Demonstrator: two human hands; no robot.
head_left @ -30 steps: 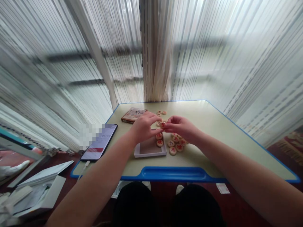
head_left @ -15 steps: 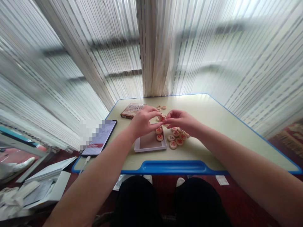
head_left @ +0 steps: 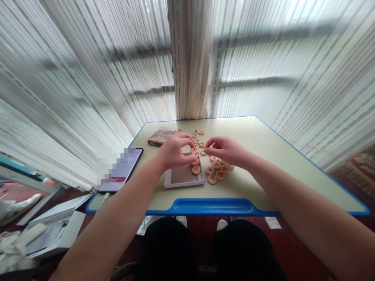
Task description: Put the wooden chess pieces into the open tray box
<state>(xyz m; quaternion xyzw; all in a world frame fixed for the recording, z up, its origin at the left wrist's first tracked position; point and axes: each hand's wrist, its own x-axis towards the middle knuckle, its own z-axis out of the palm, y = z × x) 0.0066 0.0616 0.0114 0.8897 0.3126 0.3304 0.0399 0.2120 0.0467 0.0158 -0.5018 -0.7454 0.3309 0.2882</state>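
My left hand [head_left: 173, 151] hovers over the far end of a shallow white box tray [head_left: 181, 178], its thumb and forefinger pinched on a round wooden chess piece [head_left: 194, 150] with a red mark. Two more pieces [head_left: 195, 169] lie in the tray's right side. A small gap separates it from my right hand [head_left: 225, 150], whose fingers are curled in a pinch; what they hold is too small to make out. Under and just in front of that hand lies a cluster of several red-marked pieces [head_left: 216, 172] on the table.
The pale table [head_left: 263, 164] has a blue rim with a recessed trough at the near edge. A brown box lid [head_left: 162, 135] and a few loose pieces [head_left: 199, 134] lie at the back. A phone [head_left: 121, 169] with a cable lies at the left edge. Papers and boxes cover the floor at left.
My two hands, which met over one piece, have drawn slightly apart. The piece stays with my left hand. The view has tilted a little.
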